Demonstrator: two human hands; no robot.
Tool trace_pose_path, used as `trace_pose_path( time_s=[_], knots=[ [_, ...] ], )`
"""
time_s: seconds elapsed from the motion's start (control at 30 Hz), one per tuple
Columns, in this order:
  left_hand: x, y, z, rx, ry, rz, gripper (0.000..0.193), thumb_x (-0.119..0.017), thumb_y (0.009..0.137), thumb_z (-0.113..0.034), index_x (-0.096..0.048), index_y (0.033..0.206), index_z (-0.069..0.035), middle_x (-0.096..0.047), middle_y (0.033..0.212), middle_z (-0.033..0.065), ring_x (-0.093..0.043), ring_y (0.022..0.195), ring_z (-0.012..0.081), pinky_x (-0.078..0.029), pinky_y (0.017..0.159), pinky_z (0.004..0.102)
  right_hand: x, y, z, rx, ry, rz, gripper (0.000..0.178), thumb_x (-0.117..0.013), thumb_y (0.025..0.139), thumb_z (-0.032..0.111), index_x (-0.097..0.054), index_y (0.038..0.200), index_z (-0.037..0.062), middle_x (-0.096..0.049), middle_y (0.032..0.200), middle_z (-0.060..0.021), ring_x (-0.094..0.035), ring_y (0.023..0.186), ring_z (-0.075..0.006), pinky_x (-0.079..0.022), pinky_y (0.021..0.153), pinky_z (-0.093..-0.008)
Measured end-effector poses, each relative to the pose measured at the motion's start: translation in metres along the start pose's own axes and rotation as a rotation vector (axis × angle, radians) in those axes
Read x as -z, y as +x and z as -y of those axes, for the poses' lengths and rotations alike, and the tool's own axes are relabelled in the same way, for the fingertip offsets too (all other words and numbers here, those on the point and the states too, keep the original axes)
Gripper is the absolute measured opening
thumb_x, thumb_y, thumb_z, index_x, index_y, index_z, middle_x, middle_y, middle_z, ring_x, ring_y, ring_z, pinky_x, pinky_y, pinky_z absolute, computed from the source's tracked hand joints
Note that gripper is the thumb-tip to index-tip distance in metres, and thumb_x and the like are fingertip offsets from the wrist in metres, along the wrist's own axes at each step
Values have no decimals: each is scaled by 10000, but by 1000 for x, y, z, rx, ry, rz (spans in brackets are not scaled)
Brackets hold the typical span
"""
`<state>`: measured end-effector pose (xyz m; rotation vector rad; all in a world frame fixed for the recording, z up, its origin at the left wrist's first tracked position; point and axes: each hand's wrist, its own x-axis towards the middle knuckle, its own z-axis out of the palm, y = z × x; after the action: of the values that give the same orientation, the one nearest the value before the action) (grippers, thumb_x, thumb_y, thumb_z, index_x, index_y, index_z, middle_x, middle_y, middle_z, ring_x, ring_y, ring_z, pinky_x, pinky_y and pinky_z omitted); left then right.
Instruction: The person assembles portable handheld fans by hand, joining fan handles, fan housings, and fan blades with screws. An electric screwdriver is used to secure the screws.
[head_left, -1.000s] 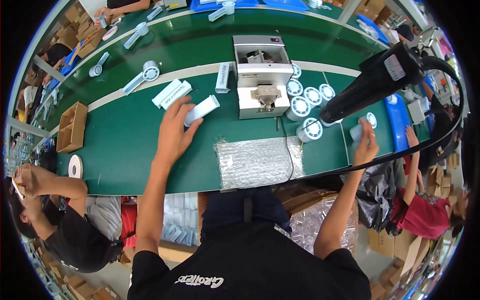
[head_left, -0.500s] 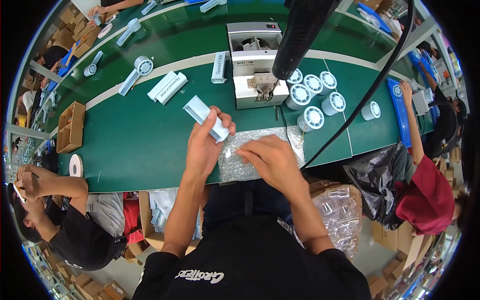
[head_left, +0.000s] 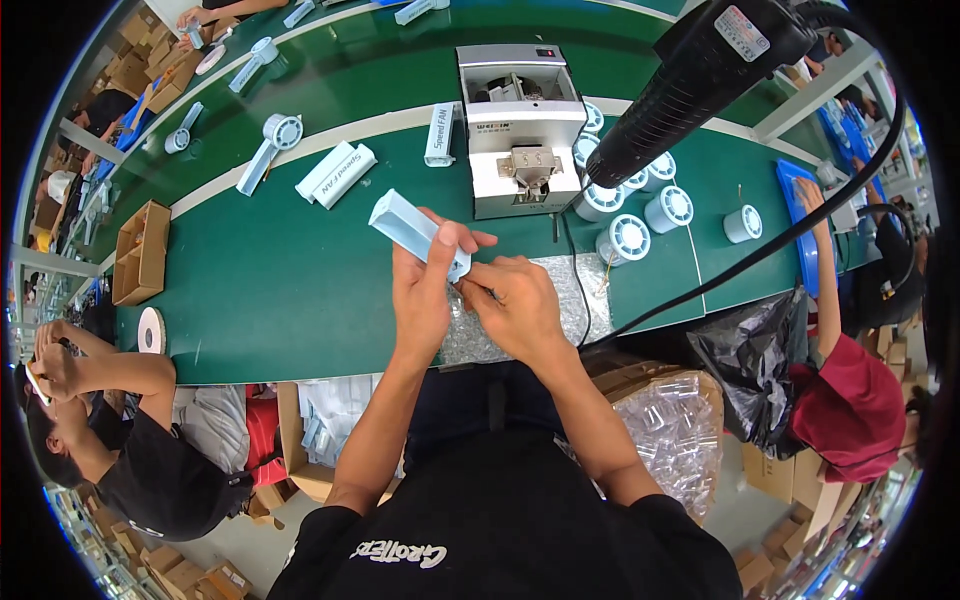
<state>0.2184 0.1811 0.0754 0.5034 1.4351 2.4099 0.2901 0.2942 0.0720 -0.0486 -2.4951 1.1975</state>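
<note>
My left hand point(head_left: 428, 285) is closed around a light-blue hollow fan handle point(head_left: 410, 226), tilted with its open trough facing up. The thumb presses along its side. My right hand point(head_left: 520, 305) meets the lower end of this handle with thumb and fingers pinched together; whatever they hold there is too small or hidden. Both hands are above a sheet of bubble wrap point(head_left: 470, 338) at the table's near edge. Beyond them stands a white and grey screw feeder point(head_left: 520, 140). A black electric screwdriver point(head_left: 690, 90) hangs at an angle to its right.
Several round light-blue fan heads point(head_left: 628, 238) stand right of the feeder. Boxed handle parts point(head_left: 336, 176) lie left on the green table point(head_left: 260, 270). A tape roll point(head_left: 151, 331) and a cardboard box point(head_left: 141, 253) are farther left. The screwdriver's black cable point(head_left: 740, 272) crosses the right side. Co-workers sit on both sides.
My right hand has moved left and up to the handle's lower end. The handle has shifted slightly right. The hanging screwdriver has swung away to the right, tilting more.
</note>
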Motion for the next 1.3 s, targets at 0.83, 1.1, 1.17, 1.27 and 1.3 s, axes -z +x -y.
trace_pose_path(
  time_s=[0.83,1.1,1.17,1.27,1.3],
  knots=[
    [-21,-15,31,-269,746,349,564,-795,820,-26,-529,1317,-23,-568,1251,212,-624,1115,378,-544,886,431,50,-16,-12,-34,148,-222,467,-805,814,23,-671,1257,-40,-558,1220,-103,-610,1077,-204,-519,943,-348],
    [-5,-13,0,131,639,390,816,-842,698,-81,-520,1447,-114,-494,1366,197,-558,1251,396,-513,1009,457,53,-18,-25,-84,425,-139,418,-825,827,27,-716,1230,10,-727,1083,-79,-705,919,-160,-571,777,-292],
    [-2,-10,-1,-106,921,443,837,-852,703,-107,-474,1449,-75,-564,1265,192,-596,1210,376,-511,1010,455,55,-17,-26,-57,364,-107,427,-820,837,21,-714,1250,12,-743,1093,-82,-719,942,-153,-584,801,-293],
    [-13,-22,30,-70,1090,197,800,-855,721,-129,-473,1416,-29,-585,1224,175,-614,1187,358,-515,1003,441,53,-18,-22,-211,542,-112,449,-768,883,-40,-661,1318,-17,-760,1130,-103,-709,1034,-142,-591,893,-303],
    [-12,-22,29,-70,1088,198,800,-855,721,-129,-473,1416,-29,-585,1224,175,-614,1187,358,-515,1003,441,53,-19,-22,-207,520,-129,457,-771,879,-38,-663,1323,-14,-762,1137,-103,-711,1020,-137,-595,879,-298]
  ],
)
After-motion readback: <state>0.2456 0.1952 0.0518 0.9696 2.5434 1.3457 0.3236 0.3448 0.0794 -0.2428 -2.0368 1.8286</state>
